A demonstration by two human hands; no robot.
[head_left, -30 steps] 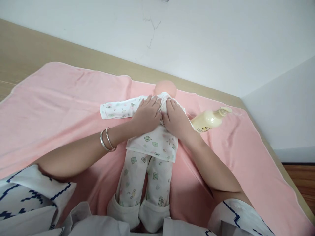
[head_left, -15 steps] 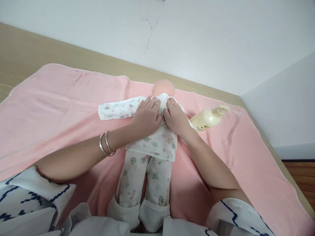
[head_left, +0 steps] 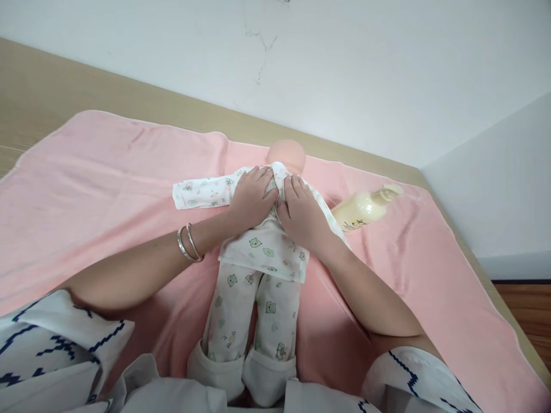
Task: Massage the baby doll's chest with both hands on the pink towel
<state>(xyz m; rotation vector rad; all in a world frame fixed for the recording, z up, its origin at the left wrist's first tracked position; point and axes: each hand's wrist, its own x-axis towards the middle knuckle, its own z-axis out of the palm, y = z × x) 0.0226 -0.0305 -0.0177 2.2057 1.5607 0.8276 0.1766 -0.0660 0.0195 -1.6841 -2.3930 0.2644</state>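
Observation:
A baby doll [head_left: 287, 154] lies stretched out, its bare round head pointing away from me. It wears a white long-sleeved top [head_left: 263, 250] and matching trousers [head_left: 270, 312] with small green animal prints; its left-side sleeve [head_left: 202, 193] sticks straight out. My left hand [head_left: 253, 199] rests flat on the top just below the head, fingers extended. Beside it, my right hand [head_left: 303, 212] also lies flat on the upper body, fingers stretched forward. Both thumbs come close together at the middle. The doll's face is not visible.
Right of the doll, a pale yellow pump bottle [head_left: 360, 211] lies tilted on the pink blanket [head_left: 142, 163]. The blanket covers a wooden tabletop [head_left: 51, 80], which meets a white wall [head_left: 344, 74] at the back.
My right hand has slid slightly down and left on the top, its fingers flatter. My left hand has shifted a little left. The doll and bottle stay in place.

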